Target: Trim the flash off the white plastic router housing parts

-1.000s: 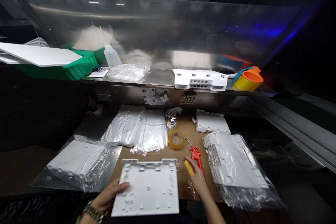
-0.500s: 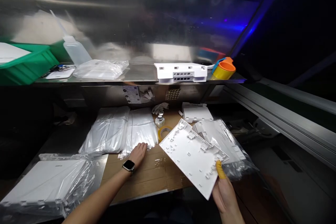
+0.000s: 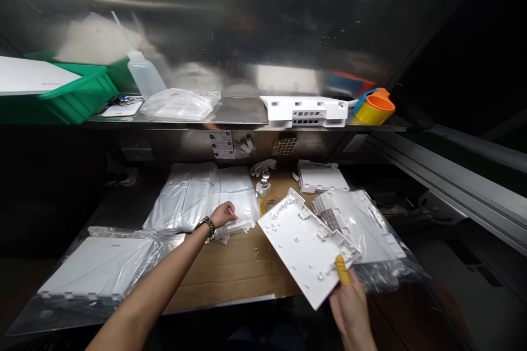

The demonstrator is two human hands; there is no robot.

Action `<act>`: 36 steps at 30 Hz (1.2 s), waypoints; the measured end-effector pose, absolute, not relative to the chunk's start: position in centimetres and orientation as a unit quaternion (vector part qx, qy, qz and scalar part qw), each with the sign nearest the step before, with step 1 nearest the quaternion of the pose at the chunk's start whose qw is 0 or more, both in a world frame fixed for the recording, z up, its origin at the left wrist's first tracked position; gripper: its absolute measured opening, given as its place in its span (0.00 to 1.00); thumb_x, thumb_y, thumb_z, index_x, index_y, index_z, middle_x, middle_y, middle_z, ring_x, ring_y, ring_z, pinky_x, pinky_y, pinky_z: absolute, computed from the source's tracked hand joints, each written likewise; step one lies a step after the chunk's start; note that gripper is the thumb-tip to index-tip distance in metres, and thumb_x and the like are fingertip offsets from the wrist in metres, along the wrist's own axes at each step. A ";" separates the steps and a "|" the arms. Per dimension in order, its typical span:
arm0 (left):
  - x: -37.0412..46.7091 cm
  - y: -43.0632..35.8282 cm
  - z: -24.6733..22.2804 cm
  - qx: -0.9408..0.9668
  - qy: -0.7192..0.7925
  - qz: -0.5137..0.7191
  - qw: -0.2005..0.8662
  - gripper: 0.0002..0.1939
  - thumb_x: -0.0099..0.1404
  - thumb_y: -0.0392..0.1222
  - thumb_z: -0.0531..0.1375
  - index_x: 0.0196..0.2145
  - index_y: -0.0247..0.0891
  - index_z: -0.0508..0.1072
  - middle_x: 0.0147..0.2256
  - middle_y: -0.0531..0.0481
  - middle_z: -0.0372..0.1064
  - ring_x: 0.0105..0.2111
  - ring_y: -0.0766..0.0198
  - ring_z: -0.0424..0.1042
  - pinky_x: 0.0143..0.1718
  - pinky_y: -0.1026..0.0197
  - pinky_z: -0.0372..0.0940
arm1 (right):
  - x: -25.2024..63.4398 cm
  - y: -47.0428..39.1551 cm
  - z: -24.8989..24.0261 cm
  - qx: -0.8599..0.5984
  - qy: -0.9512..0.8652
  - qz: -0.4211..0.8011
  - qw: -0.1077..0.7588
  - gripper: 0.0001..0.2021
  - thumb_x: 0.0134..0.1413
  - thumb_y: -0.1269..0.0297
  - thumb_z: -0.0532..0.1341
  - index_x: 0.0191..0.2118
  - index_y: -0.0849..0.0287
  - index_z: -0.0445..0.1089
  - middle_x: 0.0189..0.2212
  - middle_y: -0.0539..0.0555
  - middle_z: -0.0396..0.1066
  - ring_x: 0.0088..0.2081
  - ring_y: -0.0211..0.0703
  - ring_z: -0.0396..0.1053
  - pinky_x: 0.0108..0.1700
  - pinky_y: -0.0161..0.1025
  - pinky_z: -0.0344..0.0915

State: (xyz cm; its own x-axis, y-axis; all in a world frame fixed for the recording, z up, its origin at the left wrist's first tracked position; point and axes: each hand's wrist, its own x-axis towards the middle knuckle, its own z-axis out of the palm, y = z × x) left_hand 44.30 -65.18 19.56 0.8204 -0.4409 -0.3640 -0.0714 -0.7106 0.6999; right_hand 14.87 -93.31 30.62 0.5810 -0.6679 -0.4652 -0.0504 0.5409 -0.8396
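Observation:
My right hand (image 3: 349, 301), a yellow cover on its thumb, grips the lower right corner of a white plastic housing panel (image 3: 302, 249). The panel is tilted, its clips and ribs facing me. My left hand (image 3: 223, 214), with a watch on its wrist, is closed in a pinch at the near end of the right-hand stack of clear plastic bags (image 3: 239, 189). A bag edge seems to be between its fingertips, though the grip is partly hidden. Another bag stack (image 3: 185, 197) lies just left. Bagged white panels (image 3: 366, 225) lie behind the held one.
Cardboard (image 3: 222, 274) covers the bench middle. Bagged housings (image 3: 99, 266) lie at left. A small bottle (image 3: 263, 186), yellow tape roll (image 3: 269, 203) and white housing (image 3: 323, 178) sit farther back. The shelf holds a green bin (image 3: 82, 96), squeeze bottle (image 3: 146, 77), another housing (image 3: 304, 109) and tape rolls (image 3: 374, 109).
My left hand has gone from lying flat at the bags' near edge to a raised pinch over them. The right hand still holds the panel. The whole view has shifted slightly.

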 end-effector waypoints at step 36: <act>42.6 -70.0 31.2 0.911 -0.350 0.004 0.218 0.28 0.70 0.29 0.51 0.64 0.49 0.66 0.67 0.45 0.61 0.43 0.57 0.77 0.47 0.48 0.72 | 19.8 -83.0 23.9 -0.793 0.198 -0.252 0.519 0.29 0.67 0.47 0.51 0.62 0.62 0.68 0.51 0.67 0.77 0.52 0.59 0.77 0.50 0.46 0.74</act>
State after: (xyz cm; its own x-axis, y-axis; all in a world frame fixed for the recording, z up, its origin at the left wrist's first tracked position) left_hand 42.55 -70.03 31.16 0.7552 -0.6358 0.1595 -0.6391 -0.6599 0.3951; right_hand 19.79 -83.04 23.90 0.7950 -0.5747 0.1941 -0.0522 -0.3835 -0.9221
